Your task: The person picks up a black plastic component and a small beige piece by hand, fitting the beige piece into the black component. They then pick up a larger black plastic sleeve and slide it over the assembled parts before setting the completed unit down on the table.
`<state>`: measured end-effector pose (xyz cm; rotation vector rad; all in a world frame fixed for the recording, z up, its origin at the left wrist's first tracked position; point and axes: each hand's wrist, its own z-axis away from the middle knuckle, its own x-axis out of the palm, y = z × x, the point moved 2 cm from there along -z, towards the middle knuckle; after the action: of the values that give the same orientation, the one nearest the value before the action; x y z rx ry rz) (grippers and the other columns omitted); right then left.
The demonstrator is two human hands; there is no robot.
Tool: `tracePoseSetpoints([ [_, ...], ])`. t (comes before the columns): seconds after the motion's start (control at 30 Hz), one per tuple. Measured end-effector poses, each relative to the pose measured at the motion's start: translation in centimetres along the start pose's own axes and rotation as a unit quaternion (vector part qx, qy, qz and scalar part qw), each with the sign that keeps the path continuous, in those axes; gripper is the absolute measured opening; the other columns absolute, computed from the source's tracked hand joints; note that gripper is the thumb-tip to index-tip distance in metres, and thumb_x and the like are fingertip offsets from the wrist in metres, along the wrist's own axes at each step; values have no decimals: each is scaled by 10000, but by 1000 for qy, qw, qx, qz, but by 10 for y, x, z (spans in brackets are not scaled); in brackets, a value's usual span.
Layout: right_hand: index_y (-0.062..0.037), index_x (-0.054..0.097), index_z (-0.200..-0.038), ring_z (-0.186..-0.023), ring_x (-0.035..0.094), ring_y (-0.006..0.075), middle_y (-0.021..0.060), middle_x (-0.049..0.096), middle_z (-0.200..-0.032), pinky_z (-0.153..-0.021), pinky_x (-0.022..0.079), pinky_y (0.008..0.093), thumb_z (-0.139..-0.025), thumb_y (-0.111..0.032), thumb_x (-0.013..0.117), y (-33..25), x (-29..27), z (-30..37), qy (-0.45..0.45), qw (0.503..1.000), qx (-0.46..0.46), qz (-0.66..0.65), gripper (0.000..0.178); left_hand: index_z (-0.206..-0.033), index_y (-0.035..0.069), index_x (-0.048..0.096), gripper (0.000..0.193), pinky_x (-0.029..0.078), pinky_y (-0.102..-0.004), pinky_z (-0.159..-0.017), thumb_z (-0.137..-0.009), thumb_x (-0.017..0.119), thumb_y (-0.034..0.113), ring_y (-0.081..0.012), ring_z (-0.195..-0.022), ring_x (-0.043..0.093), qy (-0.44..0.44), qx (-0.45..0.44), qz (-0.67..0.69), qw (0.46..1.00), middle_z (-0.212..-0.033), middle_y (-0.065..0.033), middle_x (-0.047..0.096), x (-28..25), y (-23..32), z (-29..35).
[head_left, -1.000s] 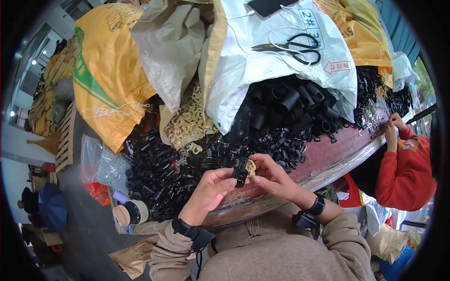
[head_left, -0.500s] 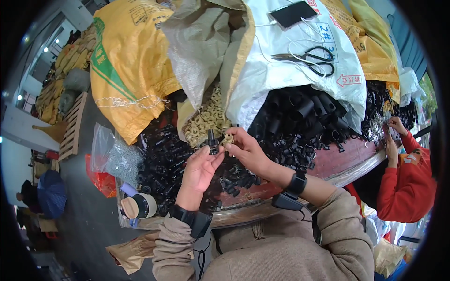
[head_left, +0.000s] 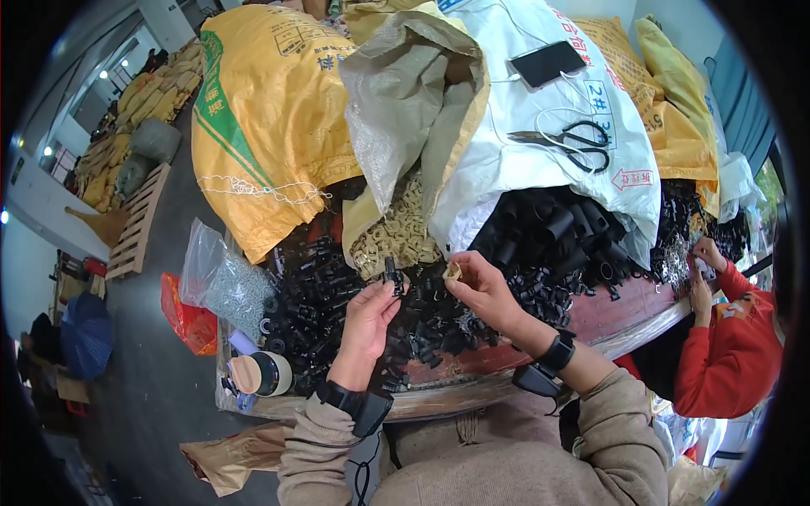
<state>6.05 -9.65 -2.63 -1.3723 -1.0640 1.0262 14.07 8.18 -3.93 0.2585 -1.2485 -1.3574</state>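
Observation:
My left hand (head_left: pixel 364 319) pinches a small black plastic part (head_left: pixel 392 274) with an upright stem. To its right, my right hand (head_left: pixel 487 291) holds a small beige plastic piece (head_left: pixel 453 271) between thumb and fingertips. The two parts are apart. Just beyond them, a heap of similar beige pieces (head_left: pixel 396 236) spills from the mouth of an open grey-lined sack (head_left: pixel 405 110). Small black parts (head_left: pixel 312 295) lie piled around both hands.
Large black tubes (head_left: pixel 548 228) heap under a white sack (head_left: pixel 506 110) bearing scissors (head_left: pixel 582 148) and a phone (head_left: pixel 547 64). A yellow sack (head_left: pixel 270 118) stands left. A lidded cup (head_left: pixel 270 374) sits at the table's near left edge. A co-worker in red (head_left: pixel 730 346) handles parts at right.
My hands have drawn apart, the right one moving right with the beige piece. Earlier the black part and the beige piece were close together. The whole view has shifted slightly.

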Motion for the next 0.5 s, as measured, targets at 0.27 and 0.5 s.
tracePoseSetpoints([
  [0.27,-32,449,-981,-719,453,24,-26,484,-812,-633,394,168,-785,-76,593,3,-45,46,1,1000,23,-4,247,-923,69,575,134,444,-223,-700,-798,569,119,-131,-845,576,-48,-18,-25,998,-919,-87,612,40,-13,15],
  [0.5,-30,450,-933,-705,498,45,-6,509,-797,-621,429,183,-764,-60,611,0,-77,81,23,992,92,-85,235,-958,39,552,186,448,-267,-698,-810,551,152,-175,-834,560,-112,-121,31,986,-968,-120,583,73,-43,22],
])
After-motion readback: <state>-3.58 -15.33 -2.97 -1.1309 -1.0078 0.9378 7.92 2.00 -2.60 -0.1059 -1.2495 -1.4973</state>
